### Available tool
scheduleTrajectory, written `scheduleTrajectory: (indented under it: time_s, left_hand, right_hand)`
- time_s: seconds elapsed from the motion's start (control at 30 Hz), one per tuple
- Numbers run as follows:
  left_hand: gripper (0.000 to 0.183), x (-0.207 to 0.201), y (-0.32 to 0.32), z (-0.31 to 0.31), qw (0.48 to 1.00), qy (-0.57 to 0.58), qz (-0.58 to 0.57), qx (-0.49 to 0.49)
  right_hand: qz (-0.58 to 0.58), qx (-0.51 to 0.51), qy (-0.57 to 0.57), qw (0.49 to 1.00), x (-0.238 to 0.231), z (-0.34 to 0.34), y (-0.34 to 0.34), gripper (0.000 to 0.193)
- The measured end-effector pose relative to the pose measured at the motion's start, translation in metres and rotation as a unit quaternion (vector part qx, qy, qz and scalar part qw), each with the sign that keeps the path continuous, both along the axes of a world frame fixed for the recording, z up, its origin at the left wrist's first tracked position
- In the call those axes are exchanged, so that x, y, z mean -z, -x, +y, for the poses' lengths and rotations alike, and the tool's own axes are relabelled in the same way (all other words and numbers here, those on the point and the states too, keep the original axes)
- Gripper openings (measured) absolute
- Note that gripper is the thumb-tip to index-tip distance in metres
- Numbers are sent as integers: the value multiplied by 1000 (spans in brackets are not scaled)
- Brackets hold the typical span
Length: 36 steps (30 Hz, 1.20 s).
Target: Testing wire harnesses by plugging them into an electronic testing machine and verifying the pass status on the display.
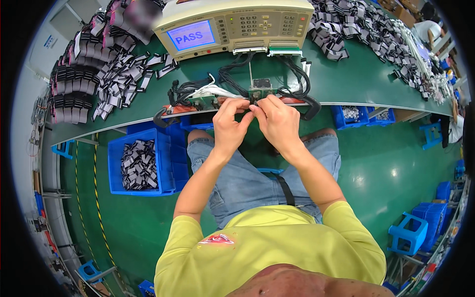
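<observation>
Where the smooth green bench (341, 81) ends in a pale, gently bowed rim, the person's left hand (230, 123) and right hand (280, 123) meet with bent fingers, thumbs and forefingers turned inward. Both sets of fingertips gather just in front of a squarish dark block (261, 83), which stands near the middle of the bench's front edge. The knuckles cover the space between them, so one cannot tell whether either hand pinches a small piece or only touches what is there.

Behind the block sits a boxy cream tester (292, 27) with a flat, lit screen (190, 35) and rows of small keys. Thick bundles of glossy black cables (238, 74) droop from its front, and slimmer white wires (210, 90) fan out left of the hands. A curved black handle (311, 106) hooks below the edge to the right.

Flat grey ribbon cables (121, 84) with hard black ends lie in a loose tangle on the left, and a second heap (346, 29) spreads on the right. Below, a straight-walled blue plastic bin (116, 173) holds a jumble of similar short pieces (139, 166).
</observation>
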<state>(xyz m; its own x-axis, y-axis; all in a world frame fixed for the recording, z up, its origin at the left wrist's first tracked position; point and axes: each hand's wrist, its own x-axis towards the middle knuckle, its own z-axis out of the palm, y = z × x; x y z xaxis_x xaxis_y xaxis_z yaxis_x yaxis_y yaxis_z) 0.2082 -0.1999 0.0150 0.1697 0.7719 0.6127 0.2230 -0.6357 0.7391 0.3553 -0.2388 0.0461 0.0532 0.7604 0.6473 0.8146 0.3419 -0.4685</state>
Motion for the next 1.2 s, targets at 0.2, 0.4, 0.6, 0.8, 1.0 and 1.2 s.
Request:
scheduleTrajectory:
  time_s: [0.2,0.4,0.6,0.8,1.0,1.2]
  left_hand:
    - [28,0,0,5,1000,19,-9,7]
    - [27,1,2,7,999,31,-4,8]
    - [24,4,-1,11,1000,14,-9,-2]
    - [19,8,-16,8,998,-30,-4,-59]
    - [20,-8,-4,8,999,-17,14,-25]
    - [13,-68,73,35,969,-194,98,-119]
  right_hand:
    - [-2,17,2,1000,1,4,5,22]
    - [-5,38,13,999,0,6,10,22]
    - [-26,68,30,997,-1,6,17,23]
    - [36,107,3,994,5,13,21,30]
    - [-6,89,12,996,3,11,15,28]
    - [11,-12,-17,1000,-2,-5,0,22]
